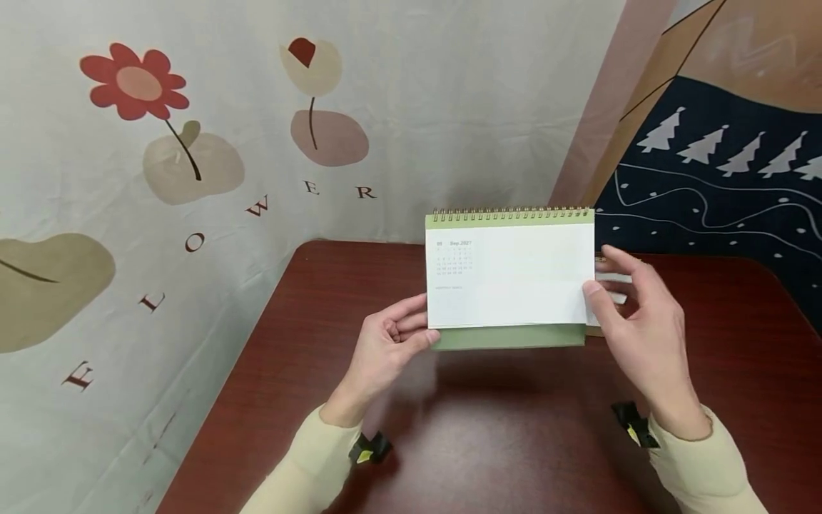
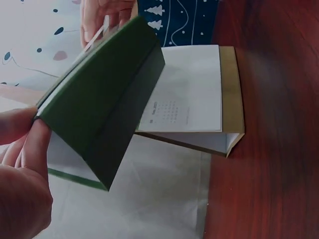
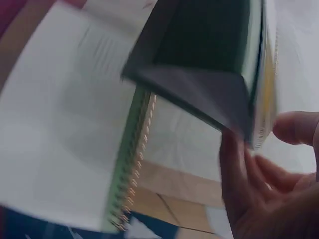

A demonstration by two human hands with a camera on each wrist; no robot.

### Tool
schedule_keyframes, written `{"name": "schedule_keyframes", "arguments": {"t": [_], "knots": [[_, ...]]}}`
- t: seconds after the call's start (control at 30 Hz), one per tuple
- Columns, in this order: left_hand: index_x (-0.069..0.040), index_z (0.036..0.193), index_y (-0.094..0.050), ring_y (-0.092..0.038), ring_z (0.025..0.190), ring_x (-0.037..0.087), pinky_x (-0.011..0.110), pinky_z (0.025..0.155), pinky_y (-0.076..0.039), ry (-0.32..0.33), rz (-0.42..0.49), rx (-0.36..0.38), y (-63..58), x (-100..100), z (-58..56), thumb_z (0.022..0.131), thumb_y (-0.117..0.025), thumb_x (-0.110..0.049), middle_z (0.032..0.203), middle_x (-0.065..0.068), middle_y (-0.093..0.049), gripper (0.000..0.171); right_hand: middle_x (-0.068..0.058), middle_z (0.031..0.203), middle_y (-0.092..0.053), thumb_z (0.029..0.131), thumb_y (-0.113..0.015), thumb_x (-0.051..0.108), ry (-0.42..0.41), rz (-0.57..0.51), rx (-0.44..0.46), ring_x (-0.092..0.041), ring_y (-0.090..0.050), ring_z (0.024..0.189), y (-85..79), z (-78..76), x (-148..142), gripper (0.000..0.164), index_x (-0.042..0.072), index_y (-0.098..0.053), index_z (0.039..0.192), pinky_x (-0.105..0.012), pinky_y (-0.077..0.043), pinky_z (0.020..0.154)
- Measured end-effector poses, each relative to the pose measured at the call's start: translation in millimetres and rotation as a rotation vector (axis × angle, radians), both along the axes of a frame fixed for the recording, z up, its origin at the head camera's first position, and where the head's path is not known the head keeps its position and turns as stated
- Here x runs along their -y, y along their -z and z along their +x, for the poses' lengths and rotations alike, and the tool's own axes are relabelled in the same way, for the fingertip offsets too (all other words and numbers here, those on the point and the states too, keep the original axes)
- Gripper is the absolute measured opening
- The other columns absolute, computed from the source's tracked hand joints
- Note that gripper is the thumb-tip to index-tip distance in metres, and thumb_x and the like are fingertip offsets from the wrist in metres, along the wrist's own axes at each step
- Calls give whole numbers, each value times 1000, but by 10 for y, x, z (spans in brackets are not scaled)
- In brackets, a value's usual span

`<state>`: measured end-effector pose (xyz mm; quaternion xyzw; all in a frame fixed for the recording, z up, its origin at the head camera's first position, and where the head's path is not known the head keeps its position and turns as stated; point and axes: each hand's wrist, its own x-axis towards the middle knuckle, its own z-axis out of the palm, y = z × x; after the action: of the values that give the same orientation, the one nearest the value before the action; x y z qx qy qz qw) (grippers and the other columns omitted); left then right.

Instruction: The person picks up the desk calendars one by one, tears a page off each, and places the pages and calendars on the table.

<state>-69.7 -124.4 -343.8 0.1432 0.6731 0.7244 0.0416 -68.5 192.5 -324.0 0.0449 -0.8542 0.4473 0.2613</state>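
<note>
A green spiral-bound desk calendar (image 1: pixel 510 275) is held up over the table, its white page headed Sep 2027 toward the head camera. My left hand (image 1: pixel 388 343) pinches its lower left corner, thumb in front and fingers behind. At the right edge, my right hand (image 1: pixel 645 321) has its thumb on the page edge and the other fingers behind; in the right wrist view these fingers (image 3: pixel 234 159) reach the green backing. A second desk calendar (image 2: pixel 229 89), with a brown base and white page, stands behind the green one, mostly hidden in the head view.
The dark red wooden table (image 1: pixel 501 435) extends beneath both hands. A pale curtain (image 1: pixel 449 107) with printed flowers hangs along the back and left. At the right hangs a dark blue cloth (image 1: pixel 719 185) with white trees.
</note>
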Motion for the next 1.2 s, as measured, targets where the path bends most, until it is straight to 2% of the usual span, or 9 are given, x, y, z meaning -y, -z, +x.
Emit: {"name": "schedule_keyframes", "arguments": {"t": [0.1, 0.17, 0.27, 0.33, 0.47, 0.6, 0.83, 1.0, 1.2], "knots": [[16, 140, -52, -74, 98, 11, 27, 85, -59, -15, -1, 7, 25, -8, 12, 85, -68, 17, 120, 35, -67, 57, -21, 132, -62, 96, -71, 17, 86, 129, -237, -27, -62, 113, -2, 22, 93, 47, 2, -62, 140, -10, -41, 94], [16, 140, -52, -73, 97, 10, 26, 84, -59, -24, -6, 9, 36, -14, 18, 85, -68, 17, 119, 35, -67, 57, -25, 131, -62, 98, -70, 29, 95, 204, -398, -41, -59, 115, -3, 27, 179, 48, -3, -64, 133, -19, -41, 104], [16, 139, -53, -73, 95, 10, 26, 83, -59, -32, -7, 13, 45, -26, 25, 86, -68, 16, 117, 35, -68, 56, -24, 130, -66, 102, -62, 46, 18, 298, -567, -46, -58, 120, -10, 36, 343, 55, -3, -68, 125, -39, -41, 113], [16, 139, -53, -73, 94, 10, 26, 82, -59, -32, -2, 16, 48, -35, 30, 86, -68, 17, 117, 35, -68, 56, -20, 132, -67, 104, -59, 48, -74, 362, -623, -45, -58, 124, -11, 43, 460, 54, -1, -70, 123, -49, -40, 114], [14, 140, -54, -74, 94, 11, 26, 82, -59, -24, -7, 20, 49, -56, 38, 87, -68, 16, 117, 34, -69, 55, -15, 141, -64, 107, -53, 48, -242, 499, -628, -44, -53, 134, 6, 41, 650, 52, 5, -69, 130, -63, -36, 112], [11, 140, -56, -74, 95, 12, 27, 82, -59, -13, -9, 26, 64, -70, 41, 88, -69, 14, 117, 31, -70, 54, -11, 148, -59, 106, -53, 47, -321, 566, -613, -42, -48, 139, 44, 3, 782, 50, 8, -66, 136, -68, -33, 110], [10, 141, -56, -74, 96, 13, 28, 83, -59, 4, -14, 19, 62, -74, 49, 89, -68, 13, 118, 31, -70, 54, -7, 157, -50, 86, -80, 37, -361, 641, -543, -38, -38, 148, 73, -43, 832, 66, 12, -61, 143, -68, -27, 116], [12, 140, -55, -74, 96, 12, 27, 83, -59, 9, -17, 11, 52, -74, 55, 89, -69, 13, 118, 32, -69, 53, -7, 156, -51, 85, -83, 34, -362, 649, -505, -37, -37, 149, 77, -46, 828, 66, 12, -62, 143, -67, -25, 117], [13, 140, -55, -74, 97, 12, 26, 82, -59, 3, -27, 3, 48, -70, 61, 89, -70, 13, 118, 32, -69, 54, -7, 154, -53, 87, -79, 33, -353, 645, -515, -37, -40, 147, 81, -65, 821, 59, 11, -64, 140, -65, -30, 116]]}}
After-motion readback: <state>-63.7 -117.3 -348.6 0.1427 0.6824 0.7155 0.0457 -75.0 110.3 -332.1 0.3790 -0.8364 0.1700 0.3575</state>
